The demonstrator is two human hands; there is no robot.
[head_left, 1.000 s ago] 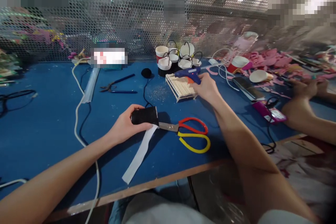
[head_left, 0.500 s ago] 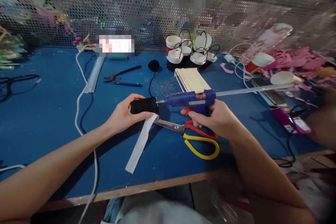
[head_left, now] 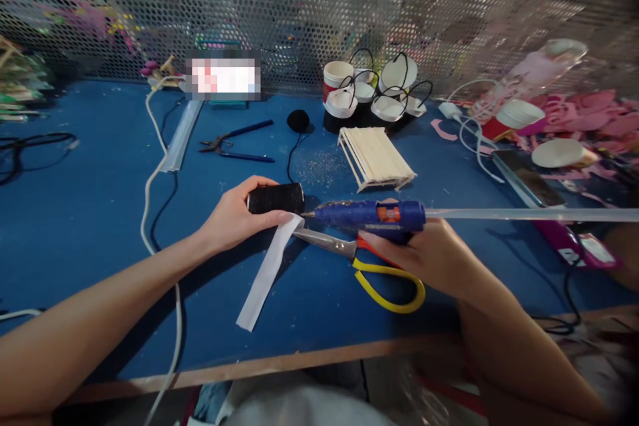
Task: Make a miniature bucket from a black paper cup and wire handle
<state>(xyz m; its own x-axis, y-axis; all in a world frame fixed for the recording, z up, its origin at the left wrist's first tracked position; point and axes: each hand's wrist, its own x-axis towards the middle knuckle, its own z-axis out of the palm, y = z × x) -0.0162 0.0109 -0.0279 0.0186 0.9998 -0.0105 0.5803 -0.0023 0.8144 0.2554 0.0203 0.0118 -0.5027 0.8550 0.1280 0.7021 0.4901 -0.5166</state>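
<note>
Over a blue table (head_left: pixel 100 146), the right hand (head_left: pixel 434 253), wrist angled inward, is closed around 1 blue glue gun (head_left: pixel 344 214), held near level. The left hand (head_left: pixel 237 213), thumb in front, is clamped on 1 black roll (head_left: pixel 274 200) beside the nozzle (head_left: pixel 308 214); 1 white strip (head_left: pixel 267 276) extends below.

This looks like a craft workshop: a blue worktable (head_left: pixel 114 160) with wooden edging stands against a perforated metal screen (head_left: pixel 279 20), and on it are a glue gun (head_left: pixel 369 214), scissors (head_left: pixel 339 245) and pliers (head_left: pixel 217 146). Paper cups (head_left: pixel 341 105) with black loop handles, a small stick-built piece (head_left: pixel 377 154), heaped pink scraps (head_left: pixel 582 123) and a trailing white cord (head_left: pixel 146 206) fit handwork.
</note>
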